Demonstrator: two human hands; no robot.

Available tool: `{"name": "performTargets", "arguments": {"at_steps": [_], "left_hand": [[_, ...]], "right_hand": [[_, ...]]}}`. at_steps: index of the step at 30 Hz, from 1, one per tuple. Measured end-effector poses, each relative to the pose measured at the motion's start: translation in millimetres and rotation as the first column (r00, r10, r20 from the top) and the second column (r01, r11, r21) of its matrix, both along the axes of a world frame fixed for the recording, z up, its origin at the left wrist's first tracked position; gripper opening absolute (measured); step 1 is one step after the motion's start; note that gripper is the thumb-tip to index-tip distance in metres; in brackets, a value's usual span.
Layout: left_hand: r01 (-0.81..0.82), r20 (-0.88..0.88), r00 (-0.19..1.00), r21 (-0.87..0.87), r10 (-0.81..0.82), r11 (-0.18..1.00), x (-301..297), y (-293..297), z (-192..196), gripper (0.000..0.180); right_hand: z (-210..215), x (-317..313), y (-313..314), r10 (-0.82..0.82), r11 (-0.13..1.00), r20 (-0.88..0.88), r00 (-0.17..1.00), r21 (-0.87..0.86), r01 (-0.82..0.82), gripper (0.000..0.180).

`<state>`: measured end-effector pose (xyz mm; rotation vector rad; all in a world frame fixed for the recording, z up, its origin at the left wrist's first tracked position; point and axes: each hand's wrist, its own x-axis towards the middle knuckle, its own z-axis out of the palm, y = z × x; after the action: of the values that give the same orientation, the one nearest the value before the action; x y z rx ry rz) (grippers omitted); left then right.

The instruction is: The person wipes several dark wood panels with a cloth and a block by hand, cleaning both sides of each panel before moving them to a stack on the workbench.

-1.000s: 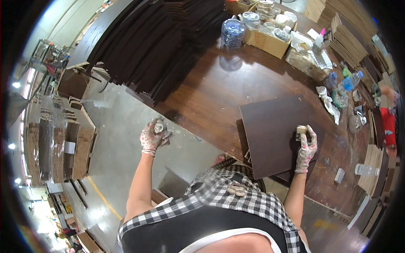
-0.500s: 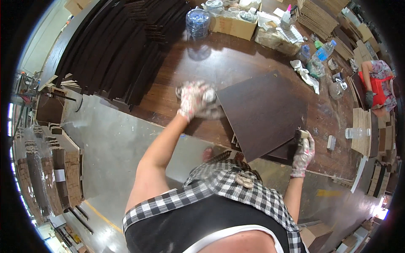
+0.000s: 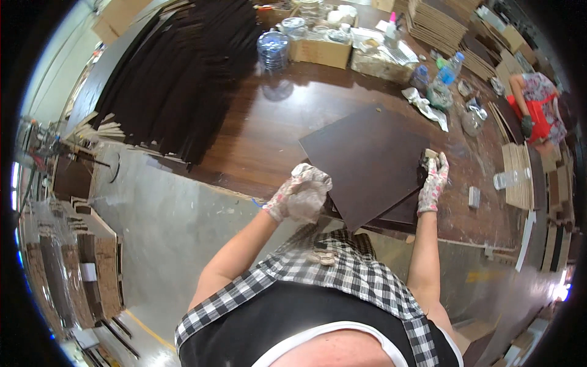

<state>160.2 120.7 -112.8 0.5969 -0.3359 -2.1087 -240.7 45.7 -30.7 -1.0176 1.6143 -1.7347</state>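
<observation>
A dark brown square panel (image 3: 367, 159) lies turned at an angle in front of me, on top of another dark panel (image 3: 400, 208) that shows at its near right edge. My left hand (image 3: 299, 183), in a white glove with pink spots, is closed on a crumpled greyish rag (image 3: 307, 205) beside the panel's near left edge. At the panel's right edge is my right hand (image 3: 434, 183), gloved alike. Its fingers are bent round a small pale-and-dark block (image 3: 430, 156), whose kind I cannot make out.
Stacks of dark boards (image 3: 165, 92) fill the table's left side. Along the back stand a big blue-tinted jar (image 3: 273, 52), a cardboard box (image 3: 321, 54) and several bottles. White crumpled paper (image 3: 425, 109) and a small pale block (image 3: 474, 197) lie to the right. Another person (image 3: 538, 107) works far right.
My left hand has come nearer, bringing the rag from over the tabletop to the panel's near left side. My right hand has moved away from me along the panel's right edge with the block.
</observation>
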Motion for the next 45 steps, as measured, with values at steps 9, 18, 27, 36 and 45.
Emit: {"name": "performTargets", "arguments": {"at_steps": [9, 18, 27, 36, 45], "left_hand": [[0.64, 0.758, 0.114, -0.55, 0.642, 0.537, 89.7, 14.1, 9.2, 0.021], [0.814, 0.682, -0.213, -0.272, 0.699, 0.513, 109.3, 58.8, 58.9, 0.036], [0.586, 0.819, 0.133, -0.519, 0.558, 0.622, 75.9, 54.4, 50.2, 0.047], [0.333, 0.702, 0.587, -0.664, 0.404, 0.67, 15.8, 1.8, 43.5, 0.035], [0.803, 0.631, -0.21, -0.324, 0.747, 0.5, 46.7, 35.3, 97.7, 0.034]], "right_hand": [[15.3, 121.9, 11.1, 0.364, 0.93, 0.115, 0.924, 0.005, -0.367, 0.05], [9.0, 190.4, -41.2, 0.592, 0.797, 0.058, 0.804, 0.103, -0.594, 0.049], [0.2, 115.5, -32.6, 0.538, 0.836, 0.108, 0.836, 0.061, -0.546, 0.051], [8.1, 37.6, 6.9, 0.268, 0.959, -0.056, 0.962, 0.109, -0.261, 0.042], [53.6, 120.5, -29.1, 0.492, 0.87, 0.013, 0.87, 0.008, -0.492, 0.044]]}}
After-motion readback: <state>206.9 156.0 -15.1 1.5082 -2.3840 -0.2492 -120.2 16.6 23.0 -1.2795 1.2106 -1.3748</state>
